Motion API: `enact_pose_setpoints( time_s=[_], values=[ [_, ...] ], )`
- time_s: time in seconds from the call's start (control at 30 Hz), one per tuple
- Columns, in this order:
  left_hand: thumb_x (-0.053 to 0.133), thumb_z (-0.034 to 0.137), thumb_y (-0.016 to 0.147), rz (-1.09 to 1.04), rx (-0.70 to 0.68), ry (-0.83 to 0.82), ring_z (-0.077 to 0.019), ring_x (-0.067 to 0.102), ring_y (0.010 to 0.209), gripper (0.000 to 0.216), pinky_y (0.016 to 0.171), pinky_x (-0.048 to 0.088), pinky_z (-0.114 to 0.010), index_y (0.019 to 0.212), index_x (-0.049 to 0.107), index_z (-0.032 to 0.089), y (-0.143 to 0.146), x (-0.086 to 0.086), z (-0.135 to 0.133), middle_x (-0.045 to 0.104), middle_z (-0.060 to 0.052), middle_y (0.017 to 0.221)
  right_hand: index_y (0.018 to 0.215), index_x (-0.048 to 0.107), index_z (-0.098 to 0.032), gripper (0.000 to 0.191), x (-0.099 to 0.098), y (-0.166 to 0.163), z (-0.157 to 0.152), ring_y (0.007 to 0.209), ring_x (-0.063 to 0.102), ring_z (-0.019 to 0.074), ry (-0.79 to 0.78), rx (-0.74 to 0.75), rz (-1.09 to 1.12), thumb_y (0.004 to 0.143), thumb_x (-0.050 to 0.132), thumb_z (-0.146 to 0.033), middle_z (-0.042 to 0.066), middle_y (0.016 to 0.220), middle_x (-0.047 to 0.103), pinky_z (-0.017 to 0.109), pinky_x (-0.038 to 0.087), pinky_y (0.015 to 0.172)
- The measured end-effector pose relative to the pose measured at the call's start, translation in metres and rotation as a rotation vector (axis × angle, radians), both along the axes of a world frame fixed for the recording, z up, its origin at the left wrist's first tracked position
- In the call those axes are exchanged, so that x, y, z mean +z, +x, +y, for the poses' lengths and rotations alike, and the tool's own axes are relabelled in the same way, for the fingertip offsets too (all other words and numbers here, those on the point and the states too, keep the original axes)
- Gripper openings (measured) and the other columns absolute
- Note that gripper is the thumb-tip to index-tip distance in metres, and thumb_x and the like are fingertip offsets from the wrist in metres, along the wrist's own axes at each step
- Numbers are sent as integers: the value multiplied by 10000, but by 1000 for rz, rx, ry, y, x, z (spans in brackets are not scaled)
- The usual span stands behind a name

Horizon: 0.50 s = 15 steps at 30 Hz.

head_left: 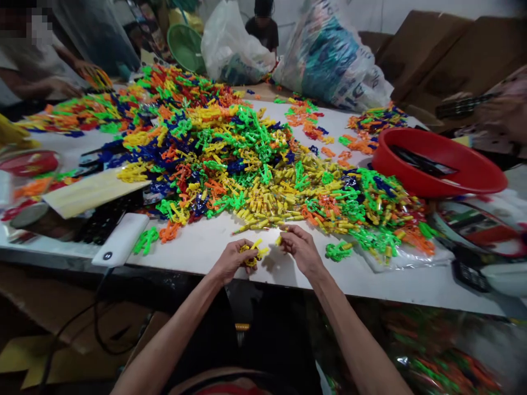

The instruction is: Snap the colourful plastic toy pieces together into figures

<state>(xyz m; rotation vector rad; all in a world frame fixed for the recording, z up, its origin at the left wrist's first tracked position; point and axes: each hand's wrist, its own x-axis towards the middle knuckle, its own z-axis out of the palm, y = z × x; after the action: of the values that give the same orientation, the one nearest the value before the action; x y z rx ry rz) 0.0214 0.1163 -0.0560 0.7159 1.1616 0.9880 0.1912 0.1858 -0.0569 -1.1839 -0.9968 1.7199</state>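
My left hand (234, 259) is closed round a bunch of yellow plastic pieces (254, 252) just above the white table (206, 247) near its front edge. My right hand (300, 247) is beside it, fingers pinched on a small yellow piece (279, 240). Just beyond both hands lies a big heap of coloured plastic pieces (247, 148), yellow, green, orange and blue, with many yellow ones nearest my fingers.
A red bowl (440, 184) stands at the right. A white power bank (120, 240) with a cable, a yellowish sheet (88, 192) and dark items lie at the left. Other people sit at the far left, back and right. Plastic bags (333, 55) and a green basket (186, 46) stand behind.
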Motion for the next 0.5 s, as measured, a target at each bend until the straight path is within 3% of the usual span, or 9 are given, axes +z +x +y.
enact_pose_setpoints(
  time_s=[0.1,0.3,0.5],
  values=[
    [747,370,605,-115,-42,1,-108,572,464,374,420,404,-197,767,501,138,6,2,-1,606,0,607,771,576,-169,299,-2,-1,-6,494,537,90,-67,56,91,555,744,-288,-44,588,579,210,416,476],
    [775,358,582,-121,-77,1,-104,574,470,384,408,402,-184,718,494,134,2,7,0,617,-9,591,727,595,-160,293,-7,0,-14,487,544,83,-179,150,224,530,785,-261,-24,583,603,199,425,473],
    [749,352,625,-88,-125,16,-90,548,446,341,431,411,-186,724,512,128,6,2,-3,618,-17,539,683,591,-156,275,-5,5,-15,411,479,70,-178,179,178,552,790,-294,-65,443,501,197,403,438]
  ],
)
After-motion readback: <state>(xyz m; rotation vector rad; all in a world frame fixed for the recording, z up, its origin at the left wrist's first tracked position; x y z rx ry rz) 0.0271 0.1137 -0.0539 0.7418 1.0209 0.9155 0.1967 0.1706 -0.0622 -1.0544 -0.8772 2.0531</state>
